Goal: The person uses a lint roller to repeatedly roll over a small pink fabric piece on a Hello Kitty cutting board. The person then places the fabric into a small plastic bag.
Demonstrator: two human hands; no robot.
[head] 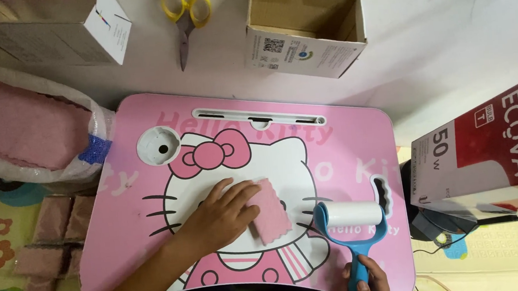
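I have my left hand (pixel 224 211) pressed flat, fingers spread, on a small pink cloth square (pixel 269 211) that lies near the middle of the pink cartoon-printed worktop (pixel 357 138). My right hand (pixel 363 282) is closed around the blue handle of a lint roller (pixel 350 218), whose white roll rests on the worktop just to the right of the cloth, not yet on it as far as I can tell.

To do this well, I judge the cloth needs to stay pinned at its left edge while the roll passes over the free part (a light square like this would likely lift and cling to the sticky roll otherwise). I would keep my fingertips back from the path of the roll, and stroke away from the holding hand, not toward it, so the fabric is pulled taut and not bunched. Even, moderate pressure seems best, with the roll kept square to the cloth's edge.

More pink cloth sits in a plastic sack (pixel 30 129) at the left, and folded pieces (pixel 62 225) lie on the floor beside the worktop. Yellow-handled scissors (pixel 186 16) and an open cardboard box (pixel 304 28) lie beyond.
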